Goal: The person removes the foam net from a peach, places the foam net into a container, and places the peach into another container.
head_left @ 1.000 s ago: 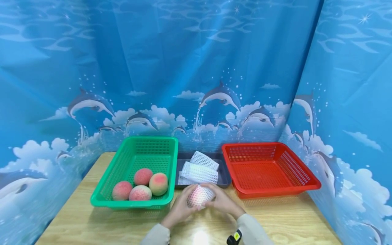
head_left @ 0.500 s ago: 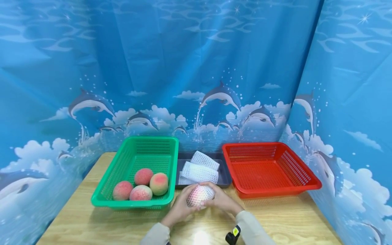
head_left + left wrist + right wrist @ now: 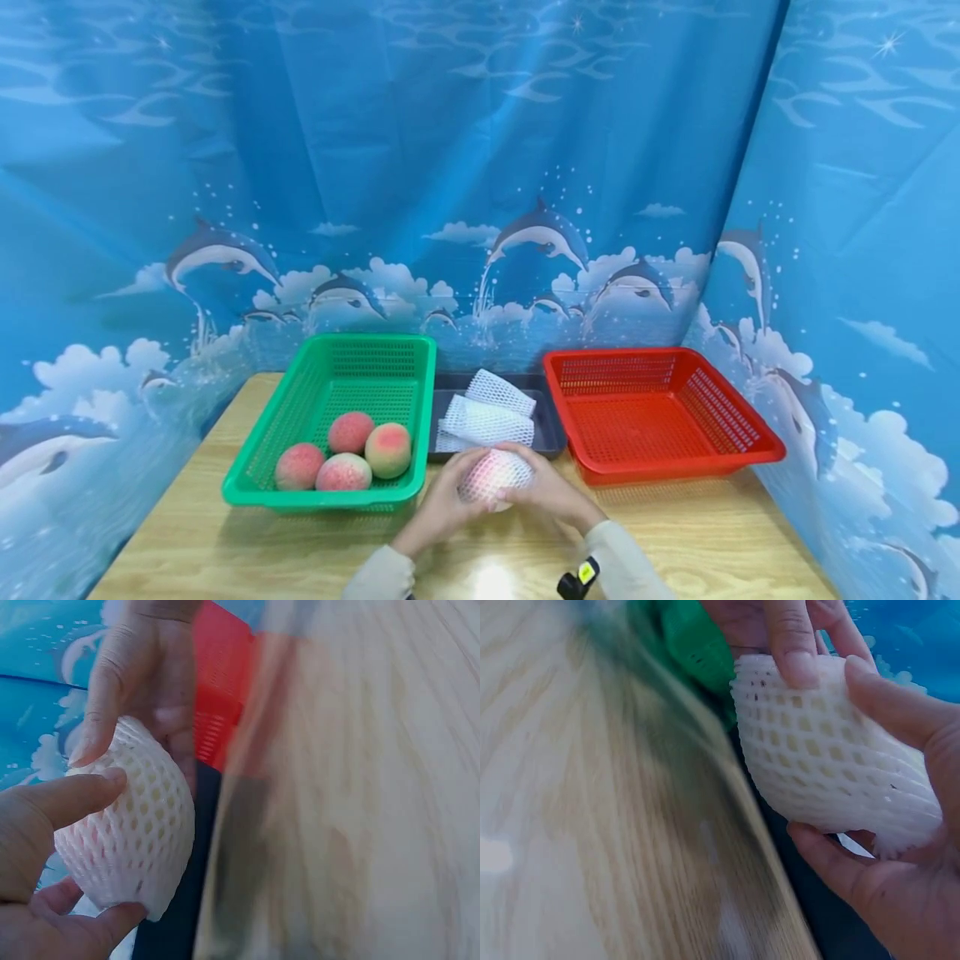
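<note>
A peach [image 3: 496, 479] in a white foam net sleeve [image 3: 146, 825] is held between both hands over the near part of the table. My left hand [image 3: 447, 500] grips it from the left, its thumb lying across the netting in the left wrist view. From the right, my right hand [image 3: 551, 493] grips the same peach, thumb and fingers curled round the sleeve [image 3: 810, 750]. The net covers most of the fruit, and pale skin shows through its holes. Just behind the hands, several flat foam net sleeves [image 3: 491, 422] lie in a dark tray [image 3: 550, 417].
On the left stands a green basket [image 3: 247, 467] with several bare peaches [image 3: 351, 433] at its near end. A red basket [image 3: 637, 429] holding nothing stands on the right. The wooden table [image 3: 315, 558] backs onto a blue dolphin-print curtain [image 3: 420, 167].
Both hands still hold the netted peach in nearly the same spot. The peach has turned slightly, and my right hand has shifted a little to the right.
</note>
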